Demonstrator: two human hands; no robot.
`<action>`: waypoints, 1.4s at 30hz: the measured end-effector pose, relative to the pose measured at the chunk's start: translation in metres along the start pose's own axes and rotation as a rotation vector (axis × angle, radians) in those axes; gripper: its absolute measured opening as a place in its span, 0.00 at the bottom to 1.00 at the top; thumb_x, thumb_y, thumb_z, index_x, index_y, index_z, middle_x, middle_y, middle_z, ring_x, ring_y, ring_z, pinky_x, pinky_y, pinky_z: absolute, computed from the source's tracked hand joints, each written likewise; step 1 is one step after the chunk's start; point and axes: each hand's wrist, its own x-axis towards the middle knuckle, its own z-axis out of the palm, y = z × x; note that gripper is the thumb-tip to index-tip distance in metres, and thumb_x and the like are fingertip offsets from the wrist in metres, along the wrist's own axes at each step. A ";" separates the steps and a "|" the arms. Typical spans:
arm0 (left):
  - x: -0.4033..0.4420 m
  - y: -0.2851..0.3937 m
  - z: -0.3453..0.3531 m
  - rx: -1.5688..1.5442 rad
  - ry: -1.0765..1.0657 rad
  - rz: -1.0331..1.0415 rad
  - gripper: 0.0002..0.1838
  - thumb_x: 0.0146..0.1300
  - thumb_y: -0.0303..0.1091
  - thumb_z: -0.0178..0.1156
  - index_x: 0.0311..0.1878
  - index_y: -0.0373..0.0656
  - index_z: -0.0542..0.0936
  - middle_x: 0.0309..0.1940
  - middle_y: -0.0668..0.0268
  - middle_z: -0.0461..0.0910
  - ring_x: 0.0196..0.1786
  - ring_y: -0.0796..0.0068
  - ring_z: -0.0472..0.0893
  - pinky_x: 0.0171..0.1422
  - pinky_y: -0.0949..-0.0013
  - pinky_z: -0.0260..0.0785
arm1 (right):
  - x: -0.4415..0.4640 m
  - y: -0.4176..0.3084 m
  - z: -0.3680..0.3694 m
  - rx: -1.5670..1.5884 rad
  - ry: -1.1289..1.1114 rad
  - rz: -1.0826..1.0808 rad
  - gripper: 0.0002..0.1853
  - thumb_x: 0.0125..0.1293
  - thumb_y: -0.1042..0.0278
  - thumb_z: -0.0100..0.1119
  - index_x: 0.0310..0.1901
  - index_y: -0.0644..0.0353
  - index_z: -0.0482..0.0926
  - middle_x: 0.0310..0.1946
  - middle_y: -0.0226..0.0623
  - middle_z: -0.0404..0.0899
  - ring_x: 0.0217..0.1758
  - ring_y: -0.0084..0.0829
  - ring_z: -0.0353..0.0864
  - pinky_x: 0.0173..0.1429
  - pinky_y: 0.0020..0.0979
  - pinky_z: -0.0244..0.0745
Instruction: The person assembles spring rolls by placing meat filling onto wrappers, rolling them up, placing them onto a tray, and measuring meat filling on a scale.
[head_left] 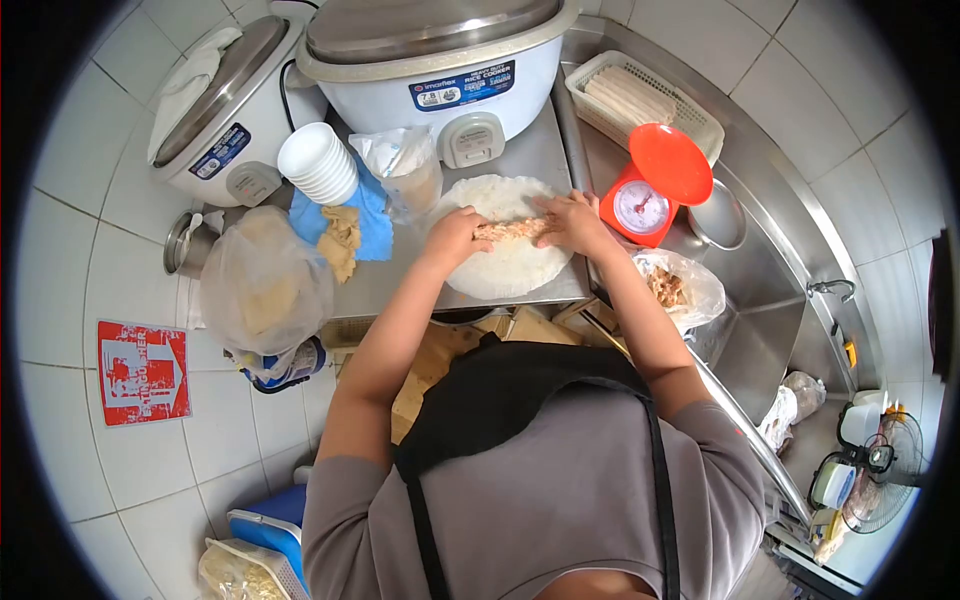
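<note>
A round, thin white wrapper (505, 272) lies flat on the steel counter in front of me. Across its middle runs a strip of pinkish-brown minced filling (510, 230). My left hand (455, 238) is closed with bent fingers at the strip's left end. At the right end, my right hand (572, 222) has its fingers curled down around the filling. Both hands touch the filling and the wrapper, and parts of their fingertips are hidden.
Rice cookers (440, 50) stand behind. Left are stacked white cups (318, 165), a blue cloth (370, 215) and a plastic bag (265, 285). Right are a red scale (640, 205), a basket of pale rolls (630, 95), a bag of brown food (680, 290) and a sink (760, 340).
</note>
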 end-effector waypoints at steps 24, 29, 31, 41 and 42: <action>-0.048 -0.036 -0.028 -0.179 0.107 -0.065 0.25 0.47 0.29 0.68 0.52 0.40 0.76 0.45 0.57 0.77 0.43 0.60 0.77 0.46 0.66 0.70 | 0.028 -0.084 0.041 0.113 0.029 -0.101 0.24 0.45 0.52 0.67 0.47 0.45 0.81 0.39 0.25 0.80 0.51 0.32 0.69 0.65 0.48 0.50; -0.076 -0.001 -0.039 -0.078 0.245 0.052 0.19 0.49 0.29 0.66 0.48 0.40 0.78 0.44 0.60 0.78 0.44 0.60 0.76 0.47 0.65 0.70 | -0.002 -0.015 -0.003 0.021 0.081 0.017 0.24 0.43 0.54 0.69 0.46 0.49 0.82 0.44 0.28 0.80 0.51 0.34 0.70 0.58 0.43 0.56; -0.079 0.002 -0.025 -0.083 0.143 0.113 0.17 0.49 0.31 0.67 0.45 0.41 0.80 0.42 0.62 0.78 0.44 0.61 0.76 0.48 0.64 0.69 | -0.003 -0.004 -0.013 -0.099 -0.146 0.044 0.23 0.44 0.56 0.68 0.45 0.50 0.82 0.41 0.27 0.80 0.50 0.33 0.70 0.60 0.45 0.54; -0.061 0.041 0.014 -0.043 0.035 0.138 0.10 0.48 0.37 0.66 0.33 0.43 0.82 0.30 0.66 0.77 0.39 0.63 0.74 0.48 0.63 0.67 | -0.017 -0.001 -0.009 0.917 0.106 0.226 0.12 0.56 0.70 0.63 0.43 0.56 0.81 0.30 0.33 0.77 0.37 0.29 0.71 0.50 0.30 0.65; -0.059 0.042 0.015 -0.026 0.036 0.144 0.09 0.49 0.36 0.66 0.32 0.43 0.81 0.29 0.67 0.76 0.39 0.63 0.74 0.48 0.63 0.67 | -0.015 0.001 -0.001 0.909 0.117 0.208 0.11 0.57 0.71 0.62 0.43 0.57 0.81 0.30 0.34 0.76 0.36 0.28 0.71 0.47 0.28 0.66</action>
